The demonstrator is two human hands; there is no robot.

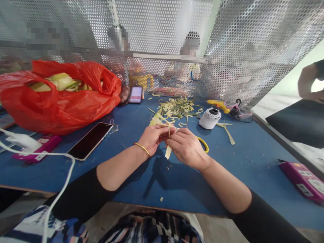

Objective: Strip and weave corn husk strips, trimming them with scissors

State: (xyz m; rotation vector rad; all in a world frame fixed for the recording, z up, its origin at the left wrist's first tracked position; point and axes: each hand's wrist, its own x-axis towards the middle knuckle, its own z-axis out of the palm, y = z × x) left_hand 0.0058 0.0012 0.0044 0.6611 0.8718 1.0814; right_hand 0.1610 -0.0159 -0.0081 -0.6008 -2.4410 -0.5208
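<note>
My left hand (153,138), with a gold bangle at the wrist, is closed in a pinch on a pale yellow-green husk strip (168,153). My right hand (186,146) meets it fingertip to fingertip, closed on the same strip, whose end hangs below the fingers. A wider piece of husk (156,119) sticks out behind the left fingers. Beside the right hand, a yellow curved loop (204,144) shows in part; the rest of it is hidden. Beyond both hands lies a loose pile of husk scraps (179,107).
White thread is wound on a spool (210,118) at right. Behind it lies a yellow glue gun (221,106). At left are a red plastic bag (83,108) of husks, a phone (90,141) and a purple power strip (48,147). Another power strip (303,180) lies right. A perforated metal screen (162,27) stands behind.
</note>
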